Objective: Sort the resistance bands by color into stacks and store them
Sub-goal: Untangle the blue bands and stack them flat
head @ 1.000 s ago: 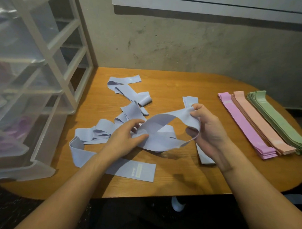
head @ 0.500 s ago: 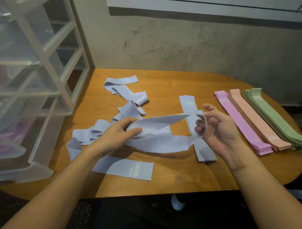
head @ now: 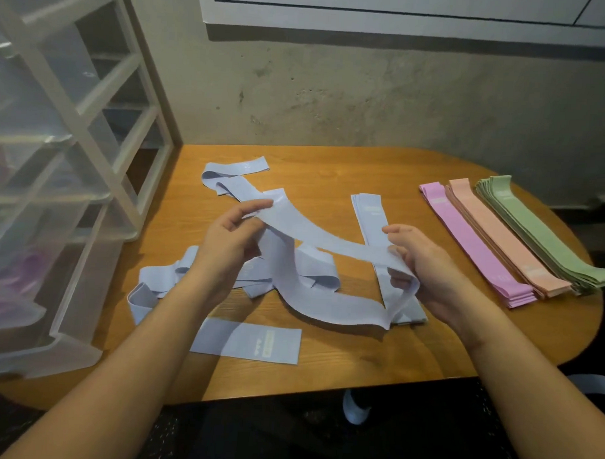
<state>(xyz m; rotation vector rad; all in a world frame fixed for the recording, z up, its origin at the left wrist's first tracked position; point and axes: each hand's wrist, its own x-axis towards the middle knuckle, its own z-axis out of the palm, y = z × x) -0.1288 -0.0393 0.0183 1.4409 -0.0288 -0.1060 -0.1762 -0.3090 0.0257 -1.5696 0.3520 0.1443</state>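
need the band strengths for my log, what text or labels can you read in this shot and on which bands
No text reads clearly.
Flat blue band near the table edge: pale label block with small marks, too blurred to read.
Blue stack: pale print, illegible.
Far blue band: faint mark, illegible.
Pink stack, peach stack, green stack: pale prints, too small to read.

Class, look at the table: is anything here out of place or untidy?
Yes. Loose blue bands lie twisted and tangled on the table, unlike the neat pink, peach and green stacks.
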